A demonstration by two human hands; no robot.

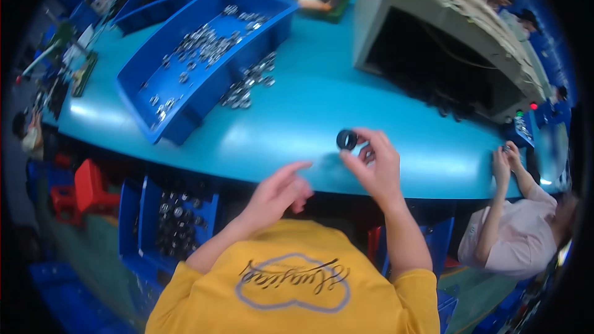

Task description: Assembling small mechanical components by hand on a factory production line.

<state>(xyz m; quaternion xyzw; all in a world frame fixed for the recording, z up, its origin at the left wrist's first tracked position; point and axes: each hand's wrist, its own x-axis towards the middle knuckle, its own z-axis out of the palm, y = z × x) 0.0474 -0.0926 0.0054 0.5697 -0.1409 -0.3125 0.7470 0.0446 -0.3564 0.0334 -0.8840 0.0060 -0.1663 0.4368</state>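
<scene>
Over the near edge of the blue-green table, my right hand (pixel 378 164) pinches a black ring-shaped part (pixel 347 140) between thumb and fingertips. A second, shiny ring shape (pixel 369 156) shows among its curled fingers. To the left, my left hand (pixel 281 192) is slightly blurred, its index finger stretched toward the right hand and the other fingers loosely bent. Nothing shows in it, and a gap separates the two hands. Beyond them, several small shiny metal rings (pixel 247 81) lie loose on the table beside a blue bin (pixel 139 102) that holds many more.
A beige machine housing (pixel 373 21) with a dark opening stands at the back right, dark parts along its base. At the right edge, a co-worker (pixel 510 229) handles a small part. Blue crates (pixel 143 216) of dark rings and a red stool (pixel 93 185) are below the table at left.
</scene>
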